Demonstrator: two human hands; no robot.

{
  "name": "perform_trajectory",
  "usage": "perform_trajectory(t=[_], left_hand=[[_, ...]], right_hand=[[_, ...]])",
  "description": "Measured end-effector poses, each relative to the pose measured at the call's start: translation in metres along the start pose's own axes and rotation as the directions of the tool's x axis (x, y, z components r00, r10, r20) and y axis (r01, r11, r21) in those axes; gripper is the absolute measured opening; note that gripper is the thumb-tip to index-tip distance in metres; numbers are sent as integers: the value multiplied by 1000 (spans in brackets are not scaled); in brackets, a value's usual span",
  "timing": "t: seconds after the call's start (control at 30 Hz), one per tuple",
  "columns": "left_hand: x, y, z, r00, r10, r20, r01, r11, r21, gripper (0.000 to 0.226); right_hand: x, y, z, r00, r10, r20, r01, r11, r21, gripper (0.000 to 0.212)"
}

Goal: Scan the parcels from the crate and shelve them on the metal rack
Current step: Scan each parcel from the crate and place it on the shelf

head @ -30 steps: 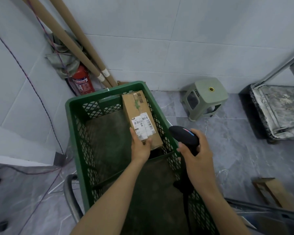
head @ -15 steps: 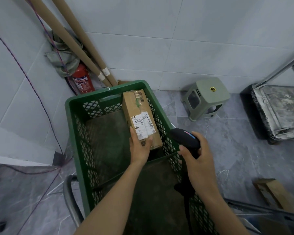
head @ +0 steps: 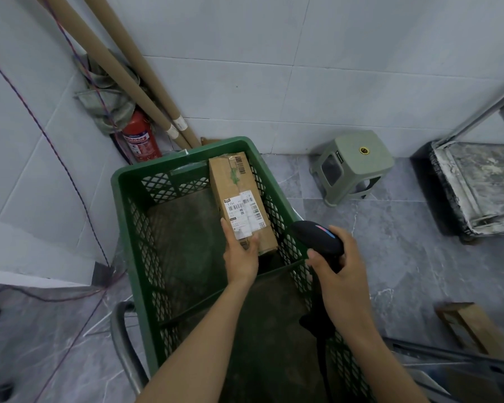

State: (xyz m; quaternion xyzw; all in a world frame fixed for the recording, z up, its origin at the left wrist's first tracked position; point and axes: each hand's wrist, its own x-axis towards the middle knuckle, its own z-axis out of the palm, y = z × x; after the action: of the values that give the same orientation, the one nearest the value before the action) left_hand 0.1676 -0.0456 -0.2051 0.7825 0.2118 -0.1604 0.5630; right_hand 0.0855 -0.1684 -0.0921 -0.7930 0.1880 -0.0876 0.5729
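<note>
Barely anything shifts: the left hand (head: 240, 257) still grips the single parcel (head: 239, 196) by its near end, along the one crate's (head: 122, 193) right wall toward the far corner. The right hand (head: 341, 274) clasps one scanner (head: 317, 238) over that rim.

Both bare forearms extended forward from the lower edge. The left hand (head: 240, 255) gripped the near end of a long brown cardboard parcel (head: 236, 196), thumb on its labelled top. The right hand (head: 342, 276) curled round a black handheld scanner (head: 317, 239).
</note>
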Motion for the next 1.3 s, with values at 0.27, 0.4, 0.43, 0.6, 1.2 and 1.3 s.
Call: perform_trajectory(t=[0.27, 0.4, 0.43, 0.6, 1.2, 1.3], left_hand=[[-12, 1, -17, 999, 36, -28, -36, 999, 5, 77], [-18, 4, -31, 999, 47, -27, -47, 999, 11, 77], [-20, 5, -35, 998, 49, -25, -49, 999, 12, 77], [-35, 10, -60, 997, 78, -15, -78, 997, 24, 76], [-155, 42, -153, 954, 299, 19, -299, 954, 30, 75], [-187, 41, -166, 941, 337, 27, -338, 940, 37, 74]], right_hand=[[-12, -11, 4, 1000, -13, -16, 13, 1000, -13, 38], [-20, -21, 9, 999, -15, -42, 15, 1000, 3, 38], [-23, -24, 11, 999, -14, -45, 15, 1000, 10, 38], [-42, -48, 15, 997, -28, -68, 28, 1000, 3, 42], [-160, -138, 4, 965, -151, -213, 161, 986, 32, 39], [-192, -152, -6, 956, -169, -239, 181, 983, 29, 40]])
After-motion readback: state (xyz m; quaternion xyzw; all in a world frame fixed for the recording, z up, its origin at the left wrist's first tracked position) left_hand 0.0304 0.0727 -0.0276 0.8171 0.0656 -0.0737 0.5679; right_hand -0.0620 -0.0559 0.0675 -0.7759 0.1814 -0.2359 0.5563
